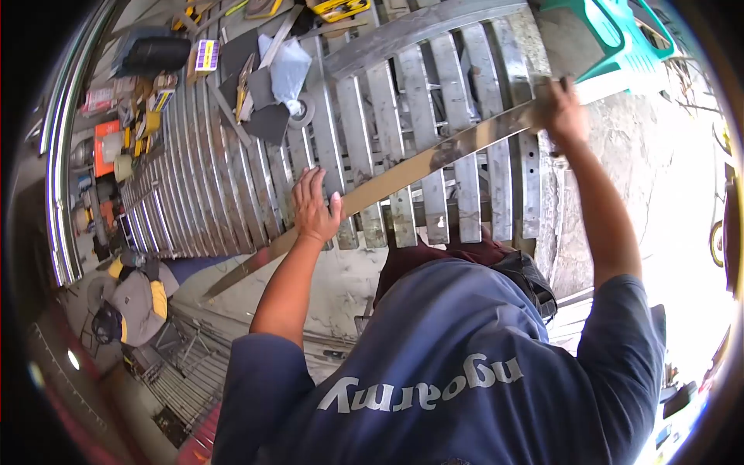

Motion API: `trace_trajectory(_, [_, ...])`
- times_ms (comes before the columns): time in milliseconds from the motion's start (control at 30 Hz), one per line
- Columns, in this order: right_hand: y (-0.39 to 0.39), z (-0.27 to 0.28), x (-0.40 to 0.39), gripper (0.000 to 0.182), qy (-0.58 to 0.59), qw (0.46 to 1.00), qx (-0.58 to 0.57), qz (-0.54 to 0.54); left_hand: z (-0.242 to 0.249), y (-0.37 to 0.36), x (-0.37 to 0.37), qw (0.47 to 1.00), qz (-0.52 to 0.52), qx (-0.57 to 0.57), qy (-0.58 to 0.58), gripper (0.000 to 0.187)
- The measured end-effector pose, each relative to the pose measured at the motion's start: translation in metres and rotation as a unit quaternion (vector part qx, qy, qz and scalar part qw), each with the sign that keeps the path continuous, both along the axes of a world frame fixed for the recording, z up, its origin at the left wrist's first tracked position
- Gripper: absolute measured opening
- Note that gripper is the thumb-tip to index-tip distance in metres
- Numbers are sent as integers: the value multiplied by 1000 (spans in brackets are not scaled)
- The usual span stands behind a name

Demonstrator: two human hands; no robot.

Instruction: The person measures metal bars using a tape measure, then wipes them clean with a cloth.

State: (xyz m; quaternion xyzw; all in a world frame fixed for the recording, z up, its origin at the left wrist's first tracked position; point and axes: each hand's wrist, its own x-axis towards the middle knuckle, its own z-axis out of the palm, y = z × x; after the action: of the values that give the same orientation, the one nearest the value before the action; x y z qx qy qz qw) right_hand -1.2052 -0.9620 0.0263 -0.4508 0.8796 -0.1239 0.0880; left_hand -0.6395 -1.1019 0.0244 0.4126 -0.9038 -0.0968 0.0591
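Note:
A long flat metal bar lies diagonally over a bench of metal slats, its lower left end jutting past the bench's near edge. My left hand rests flat across the bar, fingers stretched out and thumb apart. Toward the upper right, my right hand is closed over the bar. A dark greyish patch shows under its fingers; blur hides whether it is a separate pad or cloth. Beyond this hand, the bar continues into bright glare.
A green plastic stool stands at the upper right. On the bench's left lie a grey tape roll, pliers, a plastic bag and a yellow-purple box. A thick metal beam crosses the far slats.

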Motion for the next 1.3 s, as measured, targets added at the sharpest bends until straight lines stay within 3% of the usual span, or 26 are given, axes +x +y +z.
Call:
trace_trajectory(67, [1,-37,-58,47,94,995,15,-13,0,-2,1,1000,1,1,3,62])
trace_trajectory(200, [-14,-37,-39,41,198,979,52,-15,2,-1,1,1000,4,-9,-2,61])
trace_trajectory(267, [-18,3,36,40,126,991,36,-31,-1,1,2,1000,16,-2,-12,61])
trace_trajectory(333, [-13,-15,81,43,85,992,47,80,-3,1,-2,1000,24,-1,-13,61])
trace_trajectory(367, [-14,-15,112,42,73,993,31,87,-2,0,-11,1000,28,-7,-6,62])
trace_trajectory(433, [-19,-7,176,41,15,994,5,105,-6,7,-45,999,36,-16,8,63])
trace_trajectory(500, [-25,4,225,45,-20,986,4,162,1,13,-101,999,-18,-4,31,63])
trace_trajectory(600, [-31,10,252,50,-51,970,18,237,-3,14,-161,994,-93,24,46,66])
trace_trajectory(633, [-29,9,249,45,-61,972,-1,229,1,17,-174,995,-73,53,46,68])
trace_trajectory(667, [-25,6,233,39,-60,975,-13,213,9,21,-181,996,-28,80,35,66])
trace_trajectory(700, [-20,5,212,41,-89,975,-3,205,-12,18,-180,998,-28,24,46,62])
trace_trajectory(733, [-11,-7,191,43,-65,980,-44,181,-6,16,-180,997,-37,40,54,61])
trace_trajectory(867, [-1,21,82,45,-12,995,49,87,-6,11,-183,995,-78,37,51,61])
trace_trajectory(900, [1,4,54,45,-7,999,8,48,-6,11,-183,995,-85,40,44,61])
trace_trajectory(933, [1,21,29,47,-38,999,36,3,-4,11,-181,995,-90,40,35,61])
trace_trajectory(1067, [6,2,-67,43,39,995,-2,-89,-3,7,-183,994,-106,32,13,58])
trace_trajectory(1300, [4,3,-154,37,84,984,-33,-155,-3,2,-185,992,-121,27,1,59])
